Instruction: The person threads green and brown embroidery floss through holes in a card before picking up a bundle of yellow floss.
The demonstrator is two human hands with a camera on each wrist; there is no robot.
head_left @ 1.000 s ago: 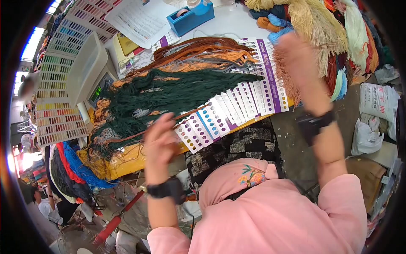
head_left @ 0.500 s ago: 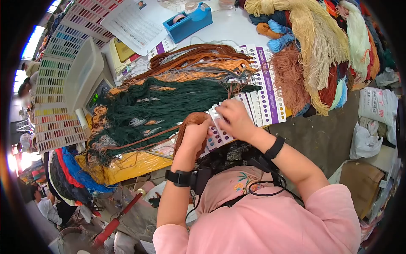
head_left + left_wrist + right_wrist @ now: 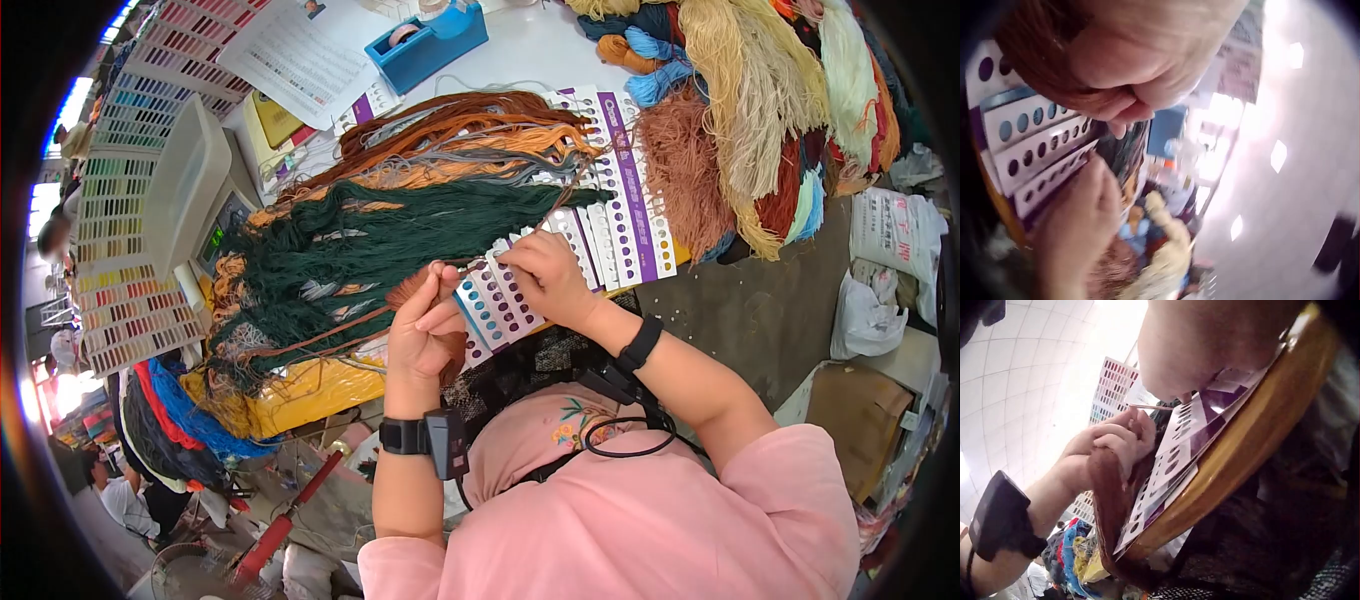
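Observation:
A hank of reddish-brown thread (image 3: 1107, 494) hangs over my left hand (image 3: 425, 335), whose curled fingers grip it. From those fingertips a thin strand (image 3: 1150, 407) stretches across to my right hand (image 3: 548, 275). The right hand's thumb and fingertips pinch at the edge of a white punched thread card (image 3: 1054, 153), by its row of holes; the strand's end there is hidden behind the fingers. Overlapping cards with round holes (image 3: 490, 305) lie under both hands at the table's front edge. Dark green thread (image 3: 340, 240) spreads just beyond them.
Brown and orange threads (image 3: 450, 120) lie behind the green ones. A blue tape dispenser (image 3: 425, 45) and a scale (image 3: 195, 185) stand farther back. Colour charts (image 3: 120, 230) rise at the left; cream hanks (image 3: 750, 90) hang at the right. The yellow table edge (image 3: 310, 395) is near my body.
The right hand came down from the raised right side to the cards. The left hand met it there, then turned and drew slightly left with the brown hank, a strand now stretched between them.

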